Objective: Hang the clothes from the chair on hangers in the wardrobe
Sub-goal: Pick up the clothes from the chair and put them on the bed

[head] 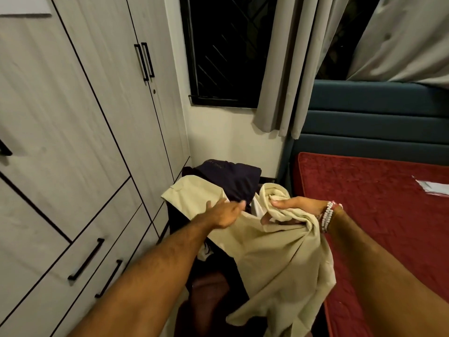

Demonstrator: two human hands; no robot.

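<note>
A cream shirt (274,254) is lifted over the dark chair (209,290) in the corner between wardrobe and bed. My right hand (294,209), with bead bracelets at the wrist, grips a bunched part of the shirt. My left hand (227,211) pinches the shirt's edge near its flat left part. A dark navy garment (230,178) lies draped on the chair's back behind the shirt. The wardrobe (73,132) on the left has all doors closed. No hanger is in view.
A bed with a red cover (379,207) and a blue padded headboard (374,122) fills the right side. A clear plastic packet (432,187) lies on the bed. A dark window (228,49) with grey curtains (284,69) is behind the chair.
</note>
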